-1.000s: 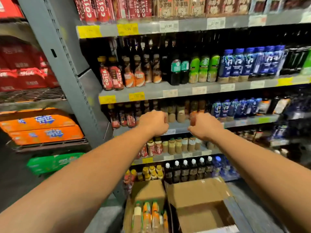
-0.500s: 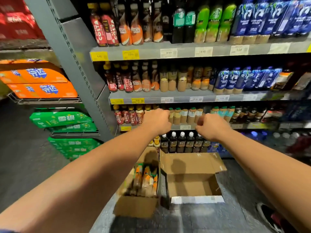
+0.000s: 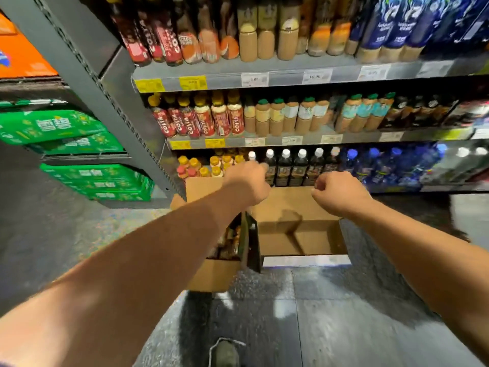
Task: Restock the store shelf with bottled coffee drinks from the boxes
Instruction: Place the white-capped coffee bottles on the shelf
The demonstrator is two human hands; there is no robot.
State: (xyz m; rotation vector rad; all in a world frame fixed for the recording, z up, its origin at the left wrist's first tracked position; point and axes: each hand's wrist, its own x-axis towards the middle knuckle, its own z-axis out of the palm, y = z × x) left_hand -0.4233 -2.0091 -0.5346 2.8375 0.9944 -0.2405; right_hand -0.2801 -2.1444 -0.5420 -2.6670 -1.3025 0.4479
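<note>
Two cardboard boxes stand on the floor below the grey store shelf. The left box holds several bottled coffee drinks, mostly hidden behind my left forearm. The right box shows only its bare cardboard bottom. My left hand hovers above the left box's rear flap, fingers curled, holding nothing. My right hand hangs over the right box's rear flap, fingers also curled and empty. Costa coffee bottles and tan coffee bottles fill the shelf above.
Dark white-capped bottles and yellow-capped bottles line the bottom shelf behind the boxes. Green drink packs and orange packs are stacked on racks at left. The shelf upright slants down beside the boxes. My shoe is on the dark floor.
The view has tilted downward, so the boxes sit larger and nearer the middle. Both hands have dropped from the middle shelves to just above the boxes, still empty.
</note>
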